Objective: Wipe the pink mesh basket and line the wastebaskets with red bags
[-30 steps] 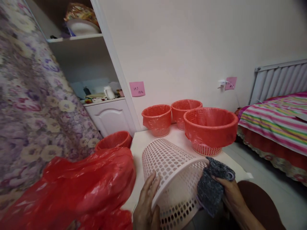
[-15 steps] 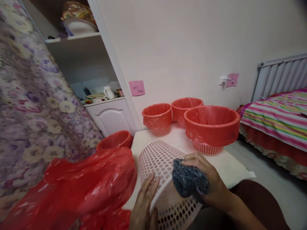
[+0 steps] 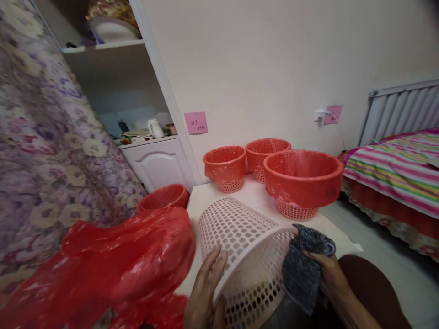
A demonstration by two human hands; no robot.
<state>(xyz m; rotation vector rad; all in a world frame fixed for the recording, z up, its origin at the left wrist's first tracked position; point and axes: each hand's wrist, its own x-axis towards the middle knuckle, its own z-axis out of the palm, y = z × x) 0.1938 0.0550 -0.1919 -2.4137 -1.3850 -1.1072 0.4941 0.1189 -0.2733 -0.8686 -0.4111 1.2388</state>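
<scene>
- Workpiece: our pale pinkish-white, perforated plastic basket [image 3: 236,224] lies on its side on the white rectangular table [image 3: 338,237], mouth facing us.
- Left hand [image 3: 206,288]: part open, fingers spread along the outer wall and thumb inside, gripping the rim.
- Right hand [image 3: 327,272]: closed on the dark grey, fleecy cloth [image 3: 302,269], which meets the rim's right side; the cloth hides some fingers.
- Procedure: we judge the step in hand to be wiping the rim. We should keep the left grip firm so that the basket does not roll, fold the cloth around the edge, and wipe with even pressure, turning the basket between passes. Loose cloth may snag in the holes.
- Markings: the square pink paper note [image 3: 196,123] bears two handwritten lines, apparently digits; we read perhaps "243" above, and "55" beginning the lower. The smaller pink paper note [image 3: 333,114] is illegible. We see no brand.
</scene>
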